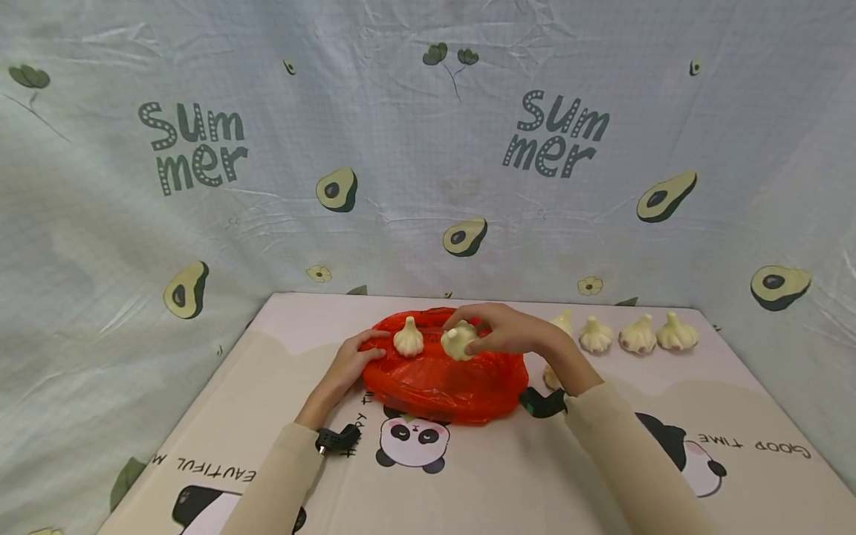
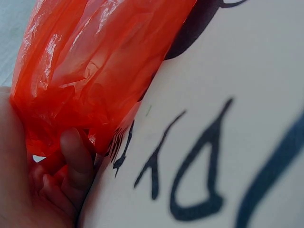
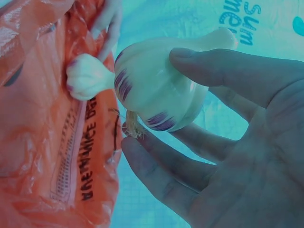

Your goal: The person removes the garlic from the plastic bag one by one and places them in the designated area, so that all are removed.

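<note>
A red plastic bag (image 1: 441, 390) lies crumpled at the middle of the table. My left hand (image 1: 351, 357) grips its left edge, with the fingers curled against the plastic in the left wrist view. Over the bag, my right hand (image 1: 508, 327) holds a garlic bulb (image 3: 156, 85) between thumb and fingers; purple streaks and a root tuft show on it. Another garlic bulb (image 1: 409, 338) is at the bag's left part, close to my left fingers, its stem upward in the head view. The inside of the bag is mostly hidden.
Towards the right back stand several more garlic bulbs (image 1: 637, 334) in a row. One garlic bulb (image 1: 551, 377) is partly covered by my right forearm. The tabletop (image 1: 481, 483) carries panda prints, and a patterned curtain (image 1: 401, 134) hangs behind.
</note>
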A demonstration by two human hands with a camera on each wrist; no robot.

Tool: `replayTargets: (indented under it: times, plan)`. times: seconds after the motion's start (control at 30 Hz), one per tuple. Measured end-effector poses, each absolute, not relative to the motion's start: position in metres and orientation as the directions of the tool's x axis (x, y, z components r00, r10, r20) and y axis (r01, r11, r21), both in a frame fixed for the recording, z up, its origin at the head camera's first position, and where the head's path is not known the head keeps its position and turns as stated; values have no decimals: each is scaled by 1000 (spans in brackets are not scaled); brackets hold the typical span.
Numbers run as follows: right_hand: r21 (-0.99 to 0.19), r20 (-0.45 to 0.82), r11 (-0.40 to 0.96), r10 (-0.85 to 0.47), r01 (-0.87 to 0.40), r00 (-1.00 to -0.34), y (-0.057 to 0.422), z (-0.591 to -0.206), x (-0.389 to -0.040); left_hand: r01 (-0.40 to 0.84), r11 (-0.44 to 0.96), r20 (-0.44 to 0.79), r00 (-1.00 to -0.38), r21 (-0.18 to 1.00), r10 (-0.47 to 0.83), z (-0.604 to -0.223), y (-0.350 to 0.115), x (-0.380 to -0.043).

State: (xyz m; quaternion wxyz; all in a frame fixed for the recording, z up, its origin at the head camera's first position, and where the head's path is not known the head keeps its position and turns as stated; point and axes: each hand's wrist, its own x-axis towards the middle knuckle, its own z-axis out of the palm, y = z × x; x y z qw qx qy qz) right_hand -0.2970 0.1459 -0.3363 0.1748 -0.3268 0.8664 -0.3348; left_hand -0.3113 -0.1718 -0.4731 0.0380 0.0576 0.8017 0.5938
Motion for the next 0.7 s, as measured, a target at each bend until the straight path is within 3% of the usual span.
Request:
replayTargets:
  times: [0.7]
  plan:
    - [-739,18,502,-652,-450,-758,193,-336,-276,36,297,-4,-991,954,133,-473,-172,-311]
